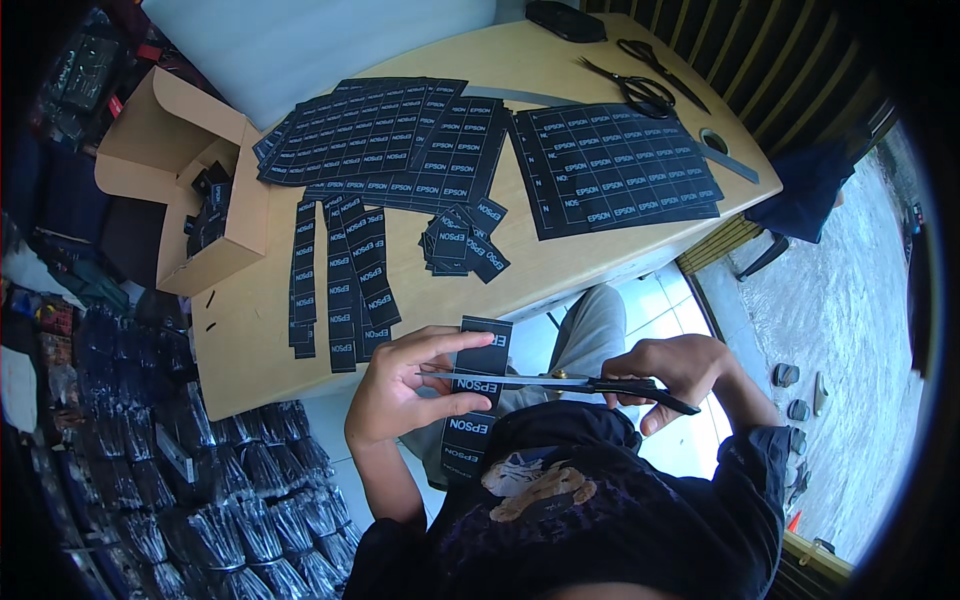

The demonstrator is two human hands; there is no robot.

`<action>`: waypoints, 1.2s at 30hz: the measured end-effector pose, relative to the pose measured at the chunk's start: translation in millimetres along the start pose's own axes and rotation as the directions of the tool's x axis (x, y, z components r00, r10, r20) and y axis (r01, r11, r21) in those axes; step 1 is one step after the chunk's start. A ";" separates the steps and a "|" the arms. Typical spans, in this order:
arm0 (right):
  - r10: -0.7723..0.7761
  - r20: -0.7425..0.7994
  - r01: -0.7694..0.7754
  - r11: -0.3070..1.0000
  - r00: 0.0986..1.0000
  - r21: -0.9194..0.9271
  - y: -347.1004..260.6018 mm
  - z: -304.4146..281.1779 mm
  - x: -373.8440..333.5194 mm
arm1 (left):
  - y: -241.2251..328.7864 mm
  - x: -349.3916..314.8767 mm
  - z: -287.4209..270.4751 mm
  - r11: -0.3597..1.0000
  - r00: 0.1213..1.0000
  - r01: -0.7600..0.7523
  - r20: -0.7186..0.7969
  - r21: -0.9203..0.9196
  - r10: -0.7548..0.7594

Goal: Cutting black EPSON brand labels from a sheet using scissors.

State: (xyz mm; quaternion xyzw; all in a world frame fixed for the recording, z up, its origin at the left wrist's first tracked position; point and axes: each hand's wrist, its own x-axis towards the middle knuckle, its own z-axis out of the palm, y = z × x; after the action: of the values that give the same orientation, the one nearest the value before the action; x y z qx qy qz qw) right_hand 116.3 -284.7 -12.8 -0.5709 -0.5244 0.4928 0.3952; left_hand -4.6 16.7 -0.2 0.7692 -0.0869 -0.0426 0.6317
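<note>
My left hand pinches a black strip of printed labels, which hangs upright over my lap. In my right hand is a pair of black-handled scissors; the long blades lie level across the strip, between my left fingers and thumb. Whether the blades have cut into the strip I cannot tell. Just beyond, on the table, a small pile of cut square labels lies beside several longer label strips.
Black label sheets and another stack cover much of the wooden table. An open cardboard box with black pieces inside stands at the left. Other scissors, a tape roll and a dark case lie farther back. Plastic-wrapped bundles fill the lower left.
</note>
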 end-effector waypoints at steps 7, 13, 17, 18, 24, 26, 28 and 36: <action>0.021 0.016 -0.021 1.000 1.000 -0.023 -0.4 -1.0 1.2 | -0.1 -0.9 -2.7 0.999 1.000 -0.018 0.015 0.048 0.017; 0.020 -0.006 -0.020 1.000 1.000 0.004 -4.4 -1.0 1.3 | 0.9 0.6 -0.5 0.999 1.000 -0.026 0.006 0.038 0.026; 0.006 0.015 -0.006 1.000 1.000 0.003 -5.4 -1.4 1.9 | 2.3 0.2 -1.0 0.999 1.000 -0.012 0.010 0.052 0.012; -0.008 0.008 0.008 1.000 1.000 0.005 -5.6 -1.0 2.0 | 2.4 0.1 -1.2 0.998 1.000 -0.009 0.015 0.056 0.008; -0.007 -0.007 0.007 1.000 1.000 -0.006 -8.1 0.5 1.4 | 5.4 -0.2 -0.8 0.998 0.999 -0.032 0.022 0.050 0.031; -0.013 -0.015 0.013 1.000 1.000 -0.008 -6.1 1.8 0.7 | 7.6 -0.3 -0.4 0.999 0.999 -0.029 0.025 0.046 0.028; -0.021 -0.021 0.021 1.000 1.000 -0.011 -5.2 2.3 0.4 | 9.6 -0.7 0.0 0.999 0.999 -0.026 0.026 0.042 0.025; -0.076 -0.084 0.074 0.997 0.994 -0.027 -1.8 7.3 -3.8 | 16.7 2.3 1.1 0.998 0.999 0.008 0.047 0.062 -0.011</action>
State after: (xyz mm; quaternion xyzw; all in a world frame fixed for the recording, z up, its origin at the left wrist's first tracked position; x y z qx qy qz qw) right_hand 108.9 -288.7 -12.0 -0.5761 -0.5339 0.4465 0.4286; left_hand -3.9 12.1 16.0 0.7874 -0.0992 -0.0610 0.6053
